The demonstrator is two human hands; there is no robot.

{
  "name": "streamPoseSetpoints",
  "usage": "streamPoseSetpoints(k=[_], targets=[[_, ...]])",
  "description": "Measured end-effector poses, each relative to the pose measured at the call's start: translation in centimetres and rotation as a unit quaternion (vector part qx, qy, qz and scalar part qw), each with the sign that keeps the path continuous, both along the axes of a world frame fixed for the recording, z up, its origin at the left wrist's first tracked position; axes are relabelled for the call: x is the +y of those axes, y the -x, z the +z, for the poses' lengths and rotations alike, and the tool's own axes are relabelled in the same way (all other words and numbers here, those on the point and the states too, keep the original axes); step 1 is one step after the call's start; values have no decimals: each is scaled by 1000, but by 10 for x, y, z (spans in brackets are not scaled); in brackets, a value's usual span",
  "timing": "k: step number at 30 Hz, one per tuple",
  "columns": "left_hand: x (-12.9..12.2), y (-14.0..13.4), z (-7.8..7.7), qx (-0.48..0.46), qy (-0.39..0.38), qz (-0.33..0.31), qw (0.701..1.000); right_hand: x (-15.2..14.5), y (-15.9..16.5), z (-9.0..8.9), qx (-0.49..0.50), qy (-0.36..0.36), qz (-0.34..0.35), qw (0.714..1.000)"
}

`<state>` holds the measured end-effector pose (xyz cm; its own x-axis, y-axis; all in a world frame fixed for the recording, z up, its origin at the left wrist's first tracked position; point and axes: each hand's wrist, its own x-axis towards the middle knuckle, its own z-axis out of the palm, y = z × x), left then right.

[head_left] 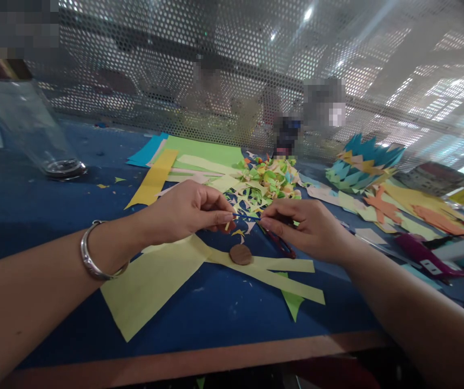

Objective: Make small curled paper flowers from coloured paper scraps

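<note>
- Centrally, in the head view, a thin blue strip (247, 217) spans the gap between the two hands, roughly level above the blue tabletop (235, 319).
- The left hand (199, 210) pinches one end of it between thumb and fingers; a small pale-yellow piece (227, 225) shows at the same fingertips. A silver bangle (89, 251) encircles the wrist.
- The right hand (307, 224) pinches the opposite end, thumb against curled fingers. The hands are apart, joined only by the strip.
- Beneath the right hand lies a dark reddish looped object (282, 246), partly covered, its kind unclear.
- Nearer the viewer, a brown disc (241, 254) rests on pale yellow-green paper strips (296, 285); to their left lies a broader sheet of similar colour (159, 289), and a pointed green scrap (292, 302) lies partly beneath the lower strip.
- Beyond the hands, a heap of small paper cuttings (278, 181) adjoins a light green sheet (207, 145), with a yellow strip (153, 181) and blue paper (145, 152) at its left.
- At the right stand a zigzag-edged paper ring (367, 159), orange cut pieces (381, 205) lying flat before it, and a magenta device (426, 256) nearer the right forearm.
- At the far left is a clear glass vessel (29, 121), which appears tilted; behind everything rises a perforated grey screen (154, 81).
</note>
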<state>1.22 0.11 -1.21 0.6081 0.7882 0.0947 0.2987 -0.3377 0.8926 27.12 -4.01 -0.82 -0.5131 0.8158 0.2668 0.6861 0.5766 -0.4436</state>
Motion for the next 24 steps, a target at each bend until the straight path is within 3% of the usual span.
streamPoseSetpoints(k=[9,17,24], targets=[[-4,-3,-3,-82,153,27,984,-2,2,0,10,-63,18,998],[-4,-3,4,-89,242,22,966,-3,2,0,2,-104,58,993],[-3,-3,1,-69,214,9,974,-4,3,0,-10,-112,68,991]])
